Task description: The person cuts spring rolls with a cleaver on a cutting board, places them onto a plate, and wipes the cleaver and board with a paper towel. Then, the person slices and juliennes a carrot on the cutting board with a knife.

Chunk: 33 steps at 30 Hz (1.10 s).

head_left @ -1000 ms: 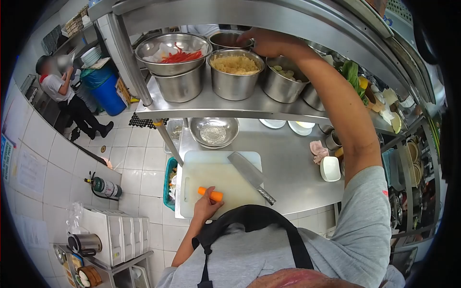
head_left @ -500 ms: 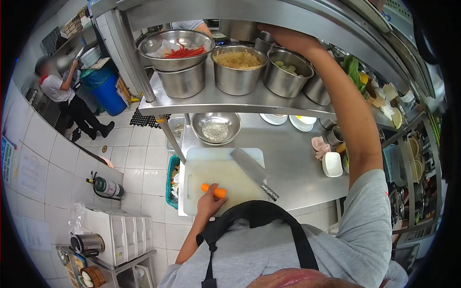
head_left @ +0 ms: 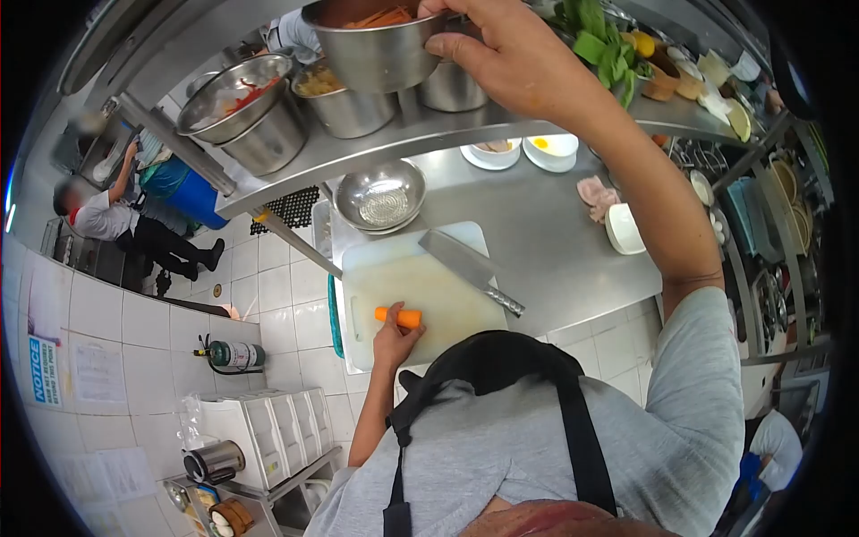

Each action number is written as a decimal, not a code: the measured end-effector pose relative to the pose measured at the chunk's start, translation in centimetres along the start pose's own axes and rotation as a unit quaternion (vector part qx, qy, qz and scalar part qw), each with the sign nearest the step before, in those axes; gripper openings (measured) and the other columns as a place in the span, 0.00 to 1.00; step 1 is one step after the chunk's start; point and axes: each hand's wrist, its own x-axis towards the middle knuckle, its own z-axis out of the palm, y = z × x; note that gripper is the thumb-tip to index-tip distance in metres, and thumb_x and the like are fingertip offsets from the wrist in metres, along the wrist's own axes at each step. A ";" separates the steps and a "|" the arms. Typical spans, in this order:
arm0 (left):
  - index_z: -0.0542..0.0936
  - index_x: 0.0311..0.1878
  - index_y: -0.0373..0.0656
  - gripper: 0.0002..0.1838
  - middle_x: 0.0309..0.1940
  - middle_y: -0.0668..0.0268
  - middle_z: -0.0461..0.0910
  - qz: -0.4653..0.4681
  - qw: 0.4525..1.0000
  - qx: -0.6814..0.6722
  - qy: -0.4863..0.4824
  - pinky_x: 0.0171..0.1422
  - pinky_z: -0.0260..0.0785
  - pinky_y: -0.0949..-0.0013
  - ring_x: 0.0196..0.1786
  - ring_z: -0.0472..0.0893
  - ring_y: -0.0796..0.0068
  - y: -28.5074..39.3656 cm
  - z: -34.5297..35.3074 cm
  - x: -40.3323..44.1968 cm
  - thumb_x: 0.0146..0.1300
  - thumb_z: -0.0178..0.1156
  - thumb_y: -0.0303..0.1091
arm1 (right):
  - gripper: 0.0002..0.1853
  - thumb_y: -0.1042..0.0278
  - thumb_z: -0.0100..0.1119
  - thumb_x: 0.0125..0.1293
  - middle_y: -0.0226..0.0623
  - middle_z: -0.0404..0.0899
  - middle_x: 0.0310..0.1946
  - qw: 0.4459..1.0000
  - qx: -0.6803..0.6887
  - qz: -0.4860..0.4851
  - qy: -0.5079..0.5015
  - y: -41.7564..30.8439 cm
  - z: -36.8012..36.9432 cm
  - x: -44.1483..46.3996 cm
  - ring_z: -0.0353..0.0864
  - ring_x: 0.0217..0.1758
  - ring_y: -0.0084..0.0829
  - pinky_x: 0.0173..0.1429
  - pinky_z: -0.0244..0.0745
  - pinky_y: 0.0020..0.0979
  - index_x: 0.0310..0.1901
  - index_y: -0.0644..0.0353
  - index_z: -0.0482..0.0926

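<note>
My right hand (head_left: 510, 58) grips the rim of a steel pot (head_left: 380, 61) at the raised shelf, thumb outside and fingers over the edge. Orange shredded strips (head_left: 383, 16) show inside the pot. On the white cutting board (head_left: 438, 327), my left hand (head_left: 394, 344) is closed on a peeled carrot piece (head_left: 407, 319) near the board's left side. A cleaver (head_left: 458, 258) lies slantwise across the board's right part, its handle past the edge, with no hand on it.
Along the steel shelf (head_left: 340, 161) stand several pots and a bowl with red strips (head_left: 201, 103). Metal bowls (head_left: 380, 197) sit behind the board. White dishes (head_left: 550, 154) and a white square bowl (head_left: 624, 229) stand farther right. Another person (head_left: 116, 210) stands at the far left.
My right hand has come back from deep in the shelf, bringing the pot of orange strips forward over its front edge. My left hand stays on the carrot. The view has tilted.
</note>
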 end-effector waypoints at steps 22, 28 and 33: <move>0.84 0.66 0.55 0.29 0.68 0.62 0.80 0.176 0.969 0.164 0.052 0.74 0.71 0.40 0.76 0.74 0.49 0.2 -0.9 3.3 0.59 0.77 0.34 | 0.24 0.73 0.73 0.68 0.66 0.65 0.79 0.918 -0.044 0.372 -0.134 18.5 15.5 -48.8 0.77 0.75 0.67 0.73 0.80 0.54 0.65 0.57 0.80; 0.73 0.82 0.60 0.47 0.84 0.55 0.65 0.191 0.952 0.226 0.077 0.86 0.55 0.34 0.88 0.57 0.38 3.7 2.8 1.7 0.58 0.81 0.44 | 0.34 0.69 0.76 0.68 0.63 0.62 0.82 0.930 -0.087 0.348 -0.077 12.1 11.7 -42.7 0.71 0.80 0.65 0.78 0.77 0.52 0.74 0.55 0.74; 0.64 0.89 0.63 0.60 0.90 0.46 0.51 0.175 0.960 0.196 0.096 0.88 0.47 0.29 0.91 0.45 0.32 3.5 2.3 0.7 0.53 0.84 0.53 | 0.29 0.67 0.73 0.71 0.51 0.76 0.74 0.954 0.072 0.249 -0.152 9.4 13.5 -37.9 0.78 0.74 0.57 0.75 0.77 0.50 0.72 0.57 0.76</move>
